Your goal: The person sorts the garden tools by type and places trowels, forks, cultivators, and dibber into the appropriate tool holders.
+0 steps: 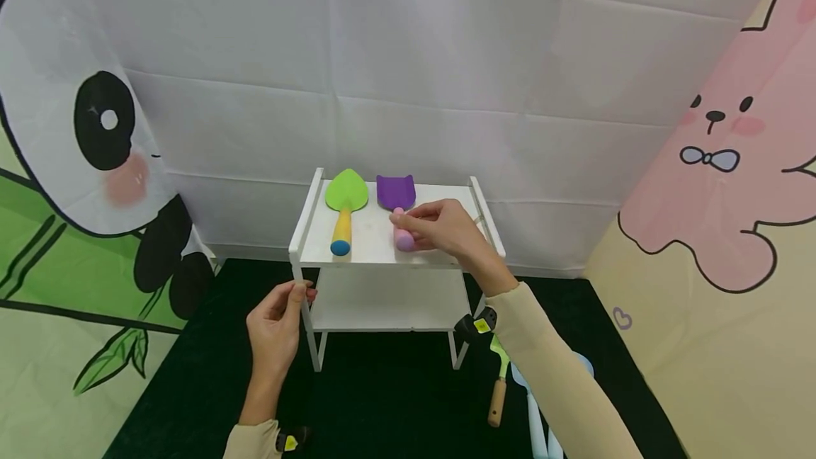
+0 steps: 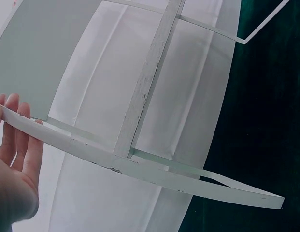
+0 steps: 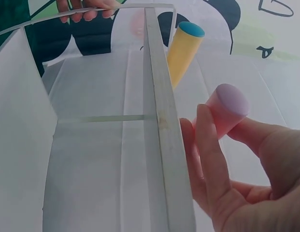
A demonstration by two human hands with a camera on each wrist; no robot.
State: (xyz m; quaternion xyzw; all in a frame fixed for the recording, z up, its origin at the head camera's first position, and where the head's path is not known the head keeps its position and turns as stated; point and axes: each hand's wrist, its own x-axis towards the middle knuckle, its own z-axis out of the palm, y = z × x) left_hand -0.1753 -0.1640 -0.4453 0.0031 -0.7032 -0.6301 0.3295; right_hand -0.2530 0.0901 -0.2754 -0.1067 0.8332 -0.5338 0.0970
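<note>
My right hand [image 1: 449,229] holds the pink handle [image 1: 401,227] of a toy shovel with a purple blade [image 1: 396,192], thumb on one side and fingers on the other. The shovel is on the top board of a small white two-tier shelf [image 1: 376,232]; its lilac handle end [image 3: 233,99] points toward me. To its left lies a second toy shovel with a green blade [image 1: 347,190] and a yellow handle [image 1: 342,227] tipped in blue. Lower down, my left hand [image 1: 277,321] grips the shelf's left front leg [image 2: 72,141] between thumb and fingers.
The shelf's lower board [image 1: 389,299] sits under the top one. On the dark green floor [image 1: 382,402] at right lie a green tool with a wooden handle [image 1: 497,402] and light blue tools [image 1: 535,423], partly behind my right sleeve. A white cloth wall [image 1: 408,62] stands behind.
</note>
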